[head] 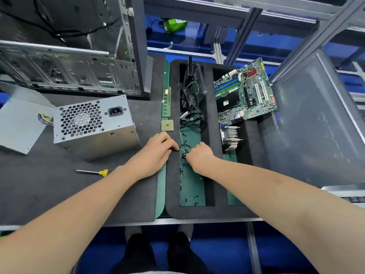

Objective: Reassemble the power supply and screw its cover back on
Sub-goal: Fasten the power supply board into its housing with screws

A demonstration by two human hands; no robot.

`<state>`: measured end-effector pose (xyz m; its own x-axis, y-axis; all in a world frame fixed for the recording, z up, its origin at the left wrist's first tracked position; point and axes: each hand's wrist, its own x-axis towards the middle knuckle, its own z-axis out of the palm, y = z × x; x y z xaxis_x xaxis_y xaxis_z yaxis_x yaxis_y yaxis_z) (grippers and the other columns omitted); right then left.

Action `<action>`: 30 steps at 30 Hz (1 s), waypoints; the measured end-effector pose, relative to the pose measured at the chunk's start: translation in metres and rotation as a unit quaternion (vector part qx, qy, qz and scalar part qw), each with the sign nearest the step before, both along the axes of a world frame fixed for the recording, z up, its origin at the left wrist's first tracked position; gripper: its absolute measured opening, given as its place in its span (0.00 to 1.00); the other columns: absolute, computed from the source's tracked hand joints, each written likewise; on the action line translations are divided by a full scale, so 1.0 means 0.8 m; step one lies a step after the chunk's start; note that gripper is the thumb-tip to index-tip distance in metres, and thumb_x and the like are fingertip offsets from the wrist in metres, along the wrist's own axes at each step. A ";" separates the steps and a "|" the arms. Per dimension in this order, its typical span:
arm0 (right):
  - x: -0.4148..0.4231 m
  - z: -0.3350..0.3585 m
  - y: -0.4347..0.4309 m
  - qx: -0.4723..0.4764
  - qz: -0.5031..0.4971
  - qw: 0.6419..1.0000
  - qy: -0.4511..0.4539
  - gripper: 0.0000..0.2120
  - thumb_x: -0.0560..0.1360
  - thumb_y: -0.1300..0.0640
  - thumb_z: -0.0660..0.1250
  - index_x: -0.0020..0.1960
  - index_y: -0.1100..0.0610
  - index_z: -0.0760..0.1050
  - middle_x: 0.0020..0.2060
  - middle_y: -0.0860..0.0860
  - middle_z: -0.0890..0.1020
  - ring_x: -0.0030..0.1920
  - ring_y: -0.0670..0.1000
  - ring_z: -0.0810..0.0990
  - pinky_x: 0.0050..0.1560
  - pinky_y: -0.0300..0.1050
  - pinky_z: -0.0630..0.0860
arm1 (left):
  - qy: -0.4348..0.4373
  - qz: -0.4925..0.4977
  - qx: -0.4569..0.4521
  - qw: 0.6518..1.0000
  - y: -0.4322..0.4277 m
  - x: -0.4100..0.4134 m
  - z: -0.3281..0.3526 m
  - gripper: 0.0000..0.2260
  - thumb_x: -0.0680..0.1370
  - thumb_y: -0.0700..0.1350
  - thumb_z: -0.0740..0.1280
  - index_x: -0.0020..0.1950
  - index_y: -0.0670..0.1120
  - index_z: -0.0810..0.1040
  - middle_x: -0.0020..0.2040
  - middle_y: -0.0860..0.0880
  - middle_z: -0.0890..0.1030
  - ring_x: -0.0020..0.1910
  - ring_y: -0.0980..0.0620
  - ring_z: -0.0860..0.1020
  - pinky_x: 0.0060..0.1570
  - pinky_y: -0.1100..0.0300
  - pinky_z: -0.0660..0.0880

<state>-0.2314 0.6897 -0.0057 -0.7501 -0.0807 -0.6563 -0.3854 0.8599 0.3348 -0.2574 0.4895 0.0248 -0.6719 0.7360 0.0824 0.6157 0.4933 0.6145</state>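
Power supply (94, 125) sits on the worktop (59, 194) well left of the fingers, grille-and-socket face up, long axis running left to right. A loose grey panel (19, 125), likely its cover, lies farther left, so the screwing looks undone. Right hand (199, 157) fingers (194, 150) curl among the screws (180, 171); I cannot tell if they pinch one. Left hand (156, 153) rests relaxed, empty.

We read no text anywhere: the motherboard (246, 89), its white sticker (225, 103), the memory stick (166, 103) and the power supply (94, 123) show only blurred marks.
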 end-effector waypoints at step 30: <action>-0.068 0.250 -0.178 -0.638 -0.077 0.745 0.180 0.03 0.74 0.57 0.77 0.47 0.50 0.86 0.40 0.44 0.86 0.42 0.42 0.84 0.50 0.37 0.79 | -0.010 0.531 0.179 0.829 -0.190 0.006 0.174 0.09 0.78 0.40 0.66 0.51 0.54 0.80 0.49 0.56 0.83 0.45 0.53 0.81 0.51 0.57 0.76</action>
